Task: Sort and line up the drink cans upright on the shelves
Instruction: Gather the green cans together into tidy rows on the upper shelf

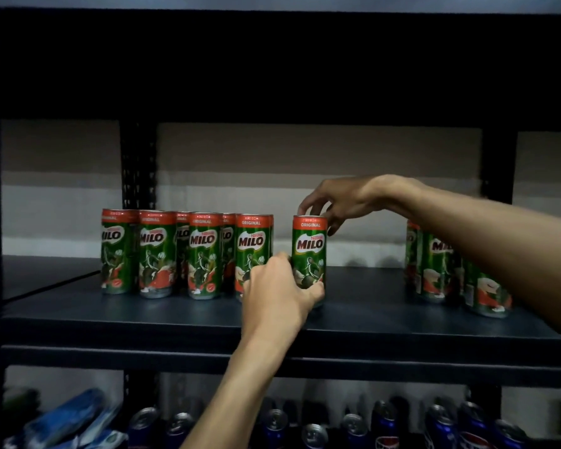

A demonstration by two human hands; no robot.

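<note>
Left hand [279, 286] grips Milo "Original" can [309, 247] low — right hand [334, 205] pinches its rim.

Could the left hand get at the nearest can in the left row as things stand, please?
Probably yes: the left hand sits right beside the end can with nothing between, though it must first release the single can it grips.
</note>
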